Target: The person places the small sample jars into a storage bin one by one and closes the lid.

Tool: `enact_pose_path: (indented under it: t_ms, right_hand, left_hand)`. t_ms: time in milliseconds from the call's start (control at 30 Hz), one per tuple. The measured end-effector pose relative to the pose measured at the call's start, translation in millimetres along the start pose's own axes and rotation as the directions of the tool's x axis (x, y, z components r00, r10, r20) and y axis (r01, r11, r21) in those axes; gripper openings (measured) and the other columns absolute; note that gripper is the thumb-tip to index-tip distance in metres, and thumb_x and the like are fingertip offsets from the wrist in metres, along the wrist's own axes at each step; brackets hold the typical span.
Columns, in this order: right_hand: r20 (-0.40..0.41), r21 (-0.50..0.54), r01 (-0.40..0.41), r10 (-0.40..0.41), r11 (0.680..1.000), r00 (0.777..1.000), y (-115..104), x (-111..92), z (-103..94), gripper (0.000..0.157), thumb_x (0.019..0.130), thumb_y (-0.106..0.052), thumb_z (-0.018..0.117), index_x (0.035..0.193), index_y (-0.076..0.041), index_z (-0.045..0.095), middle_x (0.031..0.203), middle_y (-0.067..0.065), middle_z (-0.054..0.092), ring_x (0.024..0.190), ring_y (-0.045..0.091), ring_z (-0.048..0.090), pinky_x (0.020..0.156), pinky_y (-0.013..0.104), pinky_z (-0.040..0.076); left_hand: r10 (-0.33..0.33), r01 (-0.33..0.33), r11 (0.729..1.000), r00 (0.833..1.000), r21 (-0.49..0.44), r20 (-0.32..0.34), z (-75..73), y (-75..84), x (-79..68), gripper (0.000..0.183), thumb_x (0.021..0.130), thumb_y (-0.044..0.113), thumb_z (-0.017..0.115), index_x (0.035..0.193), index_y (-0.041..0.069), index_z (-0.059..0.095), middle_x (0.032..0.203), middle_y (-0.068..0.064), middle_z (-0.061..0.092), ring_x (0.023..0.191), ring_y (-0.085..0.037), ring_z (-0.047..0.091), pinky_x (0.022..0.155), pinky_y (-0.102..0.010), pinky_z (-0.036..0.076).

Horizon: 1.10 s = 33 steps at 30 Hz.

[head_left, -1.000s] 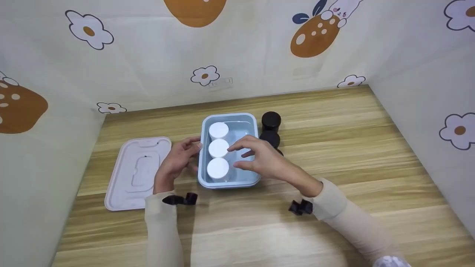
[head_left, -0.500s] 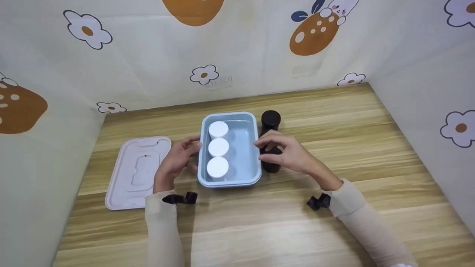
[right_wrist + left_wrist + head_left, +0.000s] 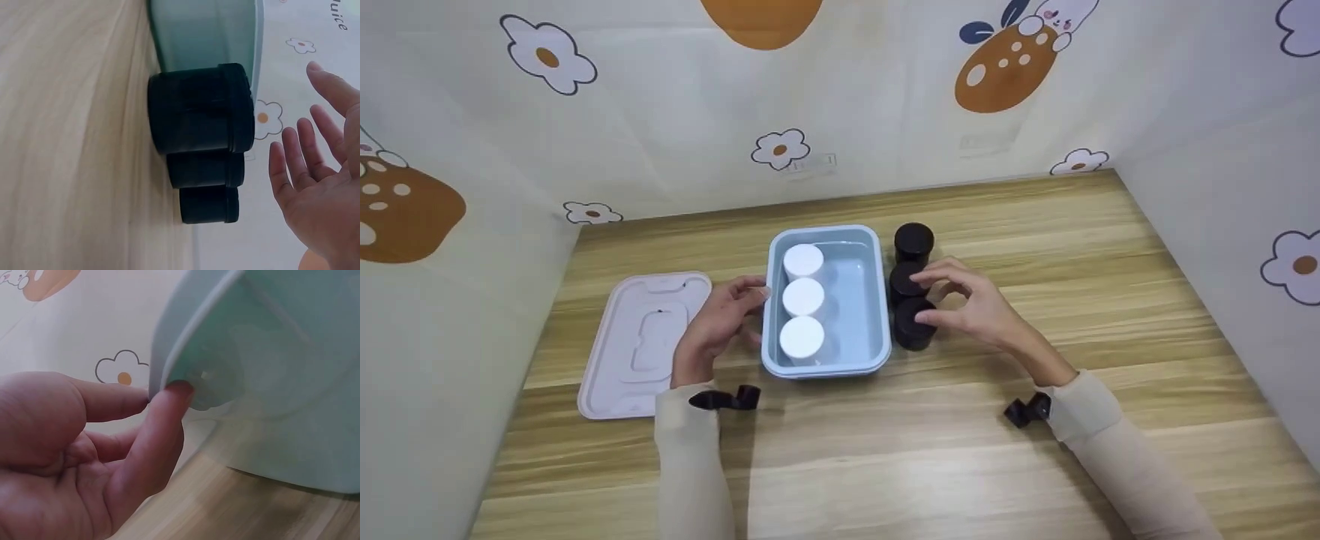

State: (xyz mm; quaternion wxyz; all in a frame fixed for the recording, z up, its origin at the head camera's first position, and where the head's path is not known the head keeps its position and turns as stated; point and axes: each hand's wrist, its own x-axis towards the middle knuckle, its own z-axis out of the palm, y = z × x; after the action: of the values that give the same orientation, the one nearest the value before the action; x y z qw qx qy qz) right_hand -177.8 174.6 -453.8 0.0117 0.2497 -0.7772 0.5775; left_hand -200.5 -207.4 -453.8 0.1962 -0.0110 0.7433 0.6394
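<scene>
My left hand (image 3: 716, 322) pinches the left rim of a light-blue plastic box (image 3: 853, 319); the left wrist view shows thumb and finger at the rim (image 3: 185, 337). Inside the box, three white-lidded jars (image 3: 802, 298) stand in a row along the left wall. To the right of the box are three black lidded jars (image 3: 914, 241), upright in a row. Over the nearer two hovers my right hand (image 3: 979, 307), thumb and fingers spread. In the right wrist view, that hand (image 3: 323, 163) is apart from the lids and holds nothing.
A pale flat lid (image 3: 641, 352) lies on the wooden table (image 3: 847, 457), left of the box and partly behind the left hand. A patterned cloth wall (image 3: 675, 135) encloses the back and sides.
My right hand has moved right, from above the inside of the box to above the black jars. The left hand stays at the box rim.
</scene>
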Motion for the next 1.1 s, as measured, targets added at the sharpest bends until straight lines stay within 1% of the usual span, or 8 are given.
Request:
enact_pose_path:
  t_ms: [67, 200, 300, 400, 600, 767, 933, 1100]
  right_hand:
    - [-0.007, -0.003, -0.022, 0.022, 1.000, 1.000, 2.2, -0.7, -0.1, 0.044, 0.072, -0.005, 0.089, 0.112, 0.000, 0.070, 0.116, 0.013, 0.064, 0.104, 0.024, 0.060, 0.085, 0.029, 0.055]
    - [-0.013, -0.008, -0.084, 0.084, 0.996, 0.996, 6.4, -1.1, 1.6, 0.038, 0.073, -0.008, 0.089, 0.102, 0.002, 0.067, 0.110, 0.013, 0.063, 0.104, 0.023, 0.058, 0.086, 0.032, 0.054]
    - [-0.022, -0.026, -0.134, 0.133, 0.991, 0.991, 9.5, -2.3, 3.9, 0.039, 0.074, -0.010, 0.089, 0.104, 0.001, 0.066, 0.107, 0.013, 0.063, 0.101, 0.030, 0.058, 0.089, 0.038, 0.054]
    - [-0.026, -0.068, -0.166, 0.164, 0.984, 0.986, 12.0, -3.6, 6.7, 0.043, 0.073, -0.012, 0.090, 0.107, -0.002, 0.065, 0.107, 0.015, 0.063, 0.101, 0.028, 0.059, 0.092, 0.036, 0.052]
    - [-0.001, -0.145, -0.123, 0.124, 0.982, 0.992, 15.0, -3.2, 9.2, 0.051, 0.068, -0.017, 0.094, 0.108, -0.005, 0.065, 0.108, 0.012, 0.061, 0.102, 0.022, 0.057, 0.090, 0.028, 0.050]
    - [-0.004, -0.152, -0.130, 0.131, 0.980, 0.991, 16.5, -3.8, 8.4, 0.054, 0.066, -0.018, 0.095, 0.109, -0.007, 0.064, 0.109, 0.010, 0.061, 0.103, 0.024, 0.058, 0.090, 0.031, 0.051]
    - [0.056, -0.172, -0.157, 0.168, 0.973, 0.984, 18.2, -4.8, 7.4, 0.057, 0.067, -0.021, 0.094, 0.113, -0.007, 0.063, 0.112, 0.012, 0.061, 0.106, 0.024, 0.056, 0.094, 0.035, 0.052]
    - [0.094, -0.222, -0.132, 0.156, 0.966, 0.983, 14.3, -5.1, 5.3, 0.064, 0.064, -0.023, 0.096, 0.118, -0.009, 0.063, 0.115, 0.010, 0.061, 0.107, 0.023, 0.056, 0.096, 0.033, 0.049]
  left_hand:
    - [0.001, -0.001, 1.000, 1.000, -0.015, 0.004, -0.7, -0.1, -0.7, 0.044, 0.105, 0.020, 0.052, 0.141, -0.004, 0.046, 0.114, -0.012, 0.065, 0.097, -0.017, 0.067, 0.051, -0.026, 0.059]
    - [0.007, -0.007, 0.999, 1.000, -0.034, 0.009, 0.3, 1.0, -2.0, 0.042, 0.105, 0.017, 0.050, 0.141, -0.005, 0.044, 0.113, -0.011, 0.065, 0.099, -0.016, 0.066, 0.050, -0.026, 0.059]
    - [0.013, -0.012, 0.999, 1.000, -0.034, 0.018, 1.6, 1.1, -1.9, 0.041, 0.105, 0.016, 0.049, 0.140, -0.006, 0.044, 0.112, -0.010, 0.066, 0.098, -0.016, 0.066, 0.049, -0.025, 0.059]
    - [0.013, -0.013, 1.000, 1.000, -0.027, 0.025, 1.3, 0.7, -1.8, 0.041, 0.105, 0.016, 0.049, 0.140, -0.006, 0.044, 0.111, -0.010, 0.066, 0.098, -0.016, 0.067, 0.049, -0.024, 0.059]
    - [0.008, -0.008, 1.000, 1.000, -0.019, 0.012, -1.6, 1.5, -2.6, 0.042, 0.105, 0.016, 0.050, 0.140, -0.006, 0.045, 0.111, -0.012, 0.066, 0.097, -0.016, 0.067, 0.049, -0.024, 0.058]
    - [0.010, -0.010, 1.000, 1.000, -0.007, 0.011, -2.2, 1.6, -2.7, 0.044, 0.105, 0.018, 0.050, 0.142, -0.005, 0.044, 0.115, -0.015, 0.065, 0.099, -0.017, 0.067, 0.050, -0.025, 0.059]
    - [0.005, -0.005, 1.000, 1.000, -0.001, 0.006, -2.3, 0.8, -3.4, 0.043, 0.106, 0.017, 0.050, 0.142, -0.004, 0.044, 0.114, -0.014, 0.066, 0.099, -0.017, 0.067, 0.051, -0.025, 0.059]
    - [0.008, -0.008, 1.000, 1.000, 0.000, 0.007, -2.2, 0.8, -4.1, 0.043, 0.105, 0.017, 0.050, 0.143, -0.004, 0.043, 0.114, -0.014, 0.067, 0.098, -0.017, 0.068, 0.051, -0.024, 0.059]
